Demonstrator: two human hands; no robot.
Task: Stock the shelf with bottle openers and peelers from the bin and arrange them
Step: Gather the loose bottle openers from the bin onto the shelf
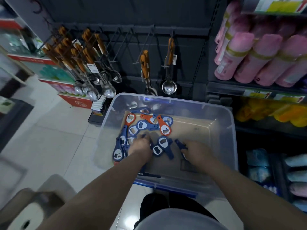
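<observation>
A clear plastic bin (230, 123) stands on the floor before the shelf. Several blue and orange bottle openers (142, 126) lie in a heap on its left side. Both my hands reach down into it. My left hand (141, 146) is in the heap with its fingers curled among blue openers; what it grips is hidden. My right hand (196, 151) holds a blue bottle opener (180, 144), whose end sticks out to the left of the fingers. Above the bin, dark peg hooks (126, 42) jut from the shelf's back panel, several of them bare.
Ladles and spoons with orange handles (89, 63) hang on hooks at the left; a ladle (169, 85) hangs just above the bin. Pink rolled towels (259, 60) fill the right-hand shelf. White floor tiles (54, 135) lie left of the bin.
</observation>
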